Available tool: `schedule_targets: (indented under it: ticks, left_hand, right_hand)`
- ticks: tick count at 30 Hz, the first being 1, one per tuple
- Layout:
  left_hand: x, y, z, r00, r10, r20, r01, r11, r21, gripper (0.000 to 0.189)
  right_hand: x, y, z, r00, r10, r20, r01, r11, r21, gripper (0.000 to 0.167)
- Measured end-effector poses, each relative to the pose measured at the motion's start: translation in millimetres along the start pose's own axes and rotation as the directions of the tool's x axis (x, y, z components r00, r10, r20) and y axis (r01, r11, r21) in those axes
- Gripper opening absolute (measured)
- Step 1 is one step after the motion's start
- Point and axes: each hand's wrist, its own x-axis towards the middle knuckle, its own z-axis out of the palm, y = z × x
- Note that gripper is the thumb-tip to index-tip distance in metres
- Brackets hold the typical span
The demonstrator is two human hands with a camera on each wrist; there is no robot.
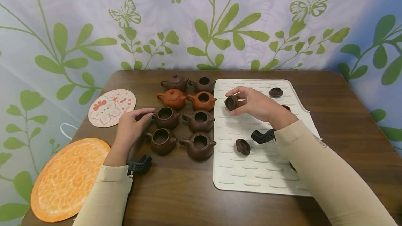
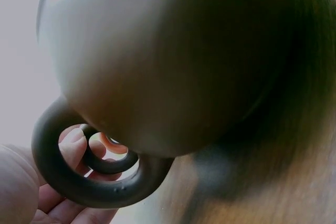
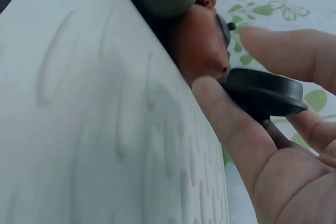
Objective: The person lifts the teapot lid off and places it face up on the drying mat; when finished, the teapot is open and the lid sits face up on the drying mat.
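My right hand (image 1: 251,104) holds a dark brown teapot lid (image 1: 231,103) over the white mat. In the right wrist view, thumb and fingers grip the lid (image 3: 265,92), its knob pointing down. At the left, my left hand (image 1: 133,125) pinches the handle of a lidless brown teapot (image 1: 166,118), third from the back in the left column. Another open brown teapot (image 1: 161,142) stands in front of it and fills much of the left wrist view. The right column has an orange teapot (image 1: 202,101) and several brown ones, all lidless. A brown teapot (image 1: 176,81) and an orange teapot (image 1: 172,99) wear lids.
On the white ribbed mat (image 1: 232,177) lie more lids, among them one tilted lid (image 1: 243,146) and one near the back (image 1: 276,92). Left of the teapots are a round pink cartoon mat (image 1: 108,109) and an orange-patterned round mat (image 1: 69,180). A leaf-printed cloth hangs behind the table.
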Motion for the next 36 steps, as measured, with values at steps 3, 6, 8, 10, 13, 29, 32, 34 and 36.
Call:
schedule_targets:
  ticks: [3, 6, 8, 10, 13, 29, 32, 34, 36]
  left_hand:
    - [-0.2, 0.8, -0.6, 1.0, -0.002, 0.001, 0.002, 1.0, 0.002, 0.023]
    - [-0.6, 1.4, -1.0, 1.0, 0.002, -0.001, -0.002, 1.0, 0.002, 0.023]
    - [-0.7, 1.3, -1.0, 1.0, 0.005, -0.002, -0.005, 1.0, -0.001, 0.023]
    - [-0.8, 1.2, -0.8, 1.0, 0.011, -0.004, -0.011, 1.0, -0.003, 0.023]
    - [-0.6, 1.2, -0.9, 1.0, 0.011, -0.004, -0.011, 1.0, -0.002, 0.023]
    - [-0.6, 0.6, 0.3, 1.0, 0.01, -0.003, -0.01, 1.0, 0.006, 0.022]
    - [-0.2, -0.5, 0.9, 1.0, 0.02, -0.011, -0.02, 1.0, 0.012, 0.022]
    - [-0.1, -1.1, 1.2, 1.0, 0.024, -0.015, -0.024, 1.0, 0.013, 0.022]
    - [0.1, -1.6, 1.3, 1.0, 0.026, -0.016, -0.025, 1.0, 0.013, 0.022]
  right_hand:
    - [-4.6, 2, -2, 1.0, 0.007, 0.031, -0.006, 0.999, -0.042, 0.066]
    - [-7.8, 3, -3, 0.998, 0.0, 0.065, 0.007, 0.995, -0.102, 0.06]
    - [-8.7, 5, -3, 0.994, -0.007, 0.105, 0.021, 0.991, -0.134, 0.057]
    - [-9.0, 6, -4, 0.989, -0.014, 0.147, 0.039, 0.984, -0.173, 0.056]
    - [-9.9, 9, -5, 0.977, -0.032, 0.211, 0.077, 0.975, -0.21, 0.055]
    - [-11.4, 12, -1, 0.95, -0.011, 0.311, 0.119, 0.936, -0.331, 0.055]
    - [-10.5, 10, -1, 0.949, -0.004, 0.314, 0.119, 0.93, -0.348, 0.055]
    - [-10.4, 8, -1, 0.948, -0.007, 0.319, 0.125, 0.927, -0.353, 0.056]
    - [-10.5, 8, -2, 0.948, -0.007, 0.317, 0.127, 0.924, -0.36, 0.057]
